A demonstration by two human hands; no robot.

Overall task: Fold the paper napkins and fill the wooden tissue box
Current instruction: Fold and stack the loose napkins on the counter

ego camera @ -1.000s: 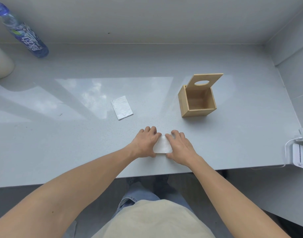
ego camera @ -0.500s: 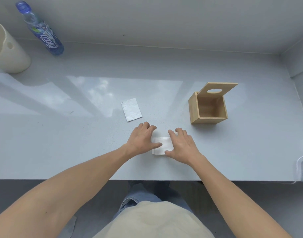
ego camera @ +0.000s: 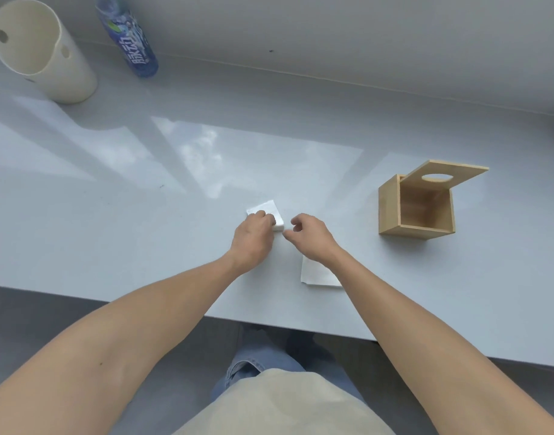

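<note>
A: We've got the napkin packet (ego camera: 271, 213) lying flat at the centre of the grey table (ego camera: 112, 215), left hand (ego camera: 253, 235) on top, fingers curled over its near edge, gripping it.

B: And our right hand (ego camera: 310, 235) hangs just beside it at three o'clock, fingers loosely curled, pinching nothing, not touching the packet.

A: Under that right wrist, at five o'clock, we see the folded napkin (ego camera: 316, 276) flat on the table.

B: Further out at three o'clock stands the wooden tissue box (ego camera: 417, 208), lid tilted up.

A: Far at eleven o'clock: a blue bottle (ego camera: 128, 36) and a cream container (ego camera: 43, 54).
</note>
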